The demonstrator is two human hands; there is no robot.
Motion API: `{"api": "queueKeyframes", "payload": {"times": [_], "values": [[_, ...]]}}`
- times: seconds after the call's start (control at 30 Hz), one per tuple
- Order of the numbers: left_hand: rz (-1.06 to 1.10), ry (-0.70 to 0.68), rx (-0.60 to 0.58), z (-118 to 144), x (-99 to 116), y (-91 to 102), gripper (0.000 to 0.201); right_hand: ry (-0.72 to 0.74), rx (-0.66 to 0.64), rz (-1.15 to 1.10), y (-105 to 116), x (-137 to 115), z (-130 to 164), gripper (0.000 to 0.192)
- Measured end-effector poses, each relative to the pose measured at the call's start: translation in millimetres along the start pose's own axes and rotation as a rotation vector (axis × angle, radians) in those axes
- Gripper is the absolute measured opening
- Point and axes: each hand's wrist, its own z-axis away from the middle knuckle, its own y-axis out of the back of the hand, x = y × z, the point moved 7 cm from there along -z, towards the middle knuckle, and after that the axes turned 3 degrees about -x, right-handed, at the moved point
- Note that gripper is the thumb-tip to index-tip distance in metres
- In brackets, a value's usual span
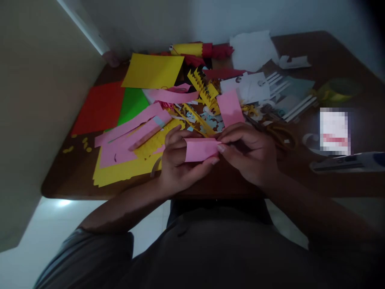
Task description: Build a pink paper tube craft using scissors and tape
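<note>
Between my two hands is a small folded piece of pink paper [201, 151], held over the front of the table. My left hand [177, 162] grips it from the left, its thumb along the lower edge and fingers behind. At the paper's right end my right hand [252, 152] pinches the edge between thumb and fingertips. Just beyond the right hand lies another pink paper piece [231, 107]. A pair of scissors [278, 134] with yellowish handles rests to the right of that hand, partly hidden by it.
Yellow [153, 71], red [98, 107] and green sheets [132, 103] lie at the left, with pink strips [132, 124] nearer. Paper scraps [210, 118] litter the middle. A tape roll [339, 90], white papers [252, 50] and a long packet [349, 162] lie to the right.
</note>
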Motion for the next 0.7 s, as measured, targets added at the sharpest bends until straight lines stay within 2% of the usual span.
{"api": "queueKeyframes", "payload": {"times": [0.17,0.33,0.4,0.53,0.7], "values": [[-0.007,0.035,0.006,2.0,-2.6,-1.4,0.013,0.005,0.011,-0.002,-0.9,0.5,0.3,0.008],[-0.127,-0.166,0.045,2.9,5.6,2.4,0.021,0.034,0.014,-0.071,-3.9,1.2,2.3,0.007],[-0.2,-0.21,0.038,2.6,8.0,2.5,0.019,-0.007,0.008,-0.109,-5.5,4.9,3.5,0.007],[-0.357,-0.249,0.022,1.7,12.6,0.8,0.013,-0.123,-0.038,-0.254,-10.5,14.7,5.1,0.022],[-0.339,-0.32,0.055,4.7,18.3,2.3,0.017,-0.258,-0.06,-0.371,-12.8,26.2,6.3,0.028]]}}
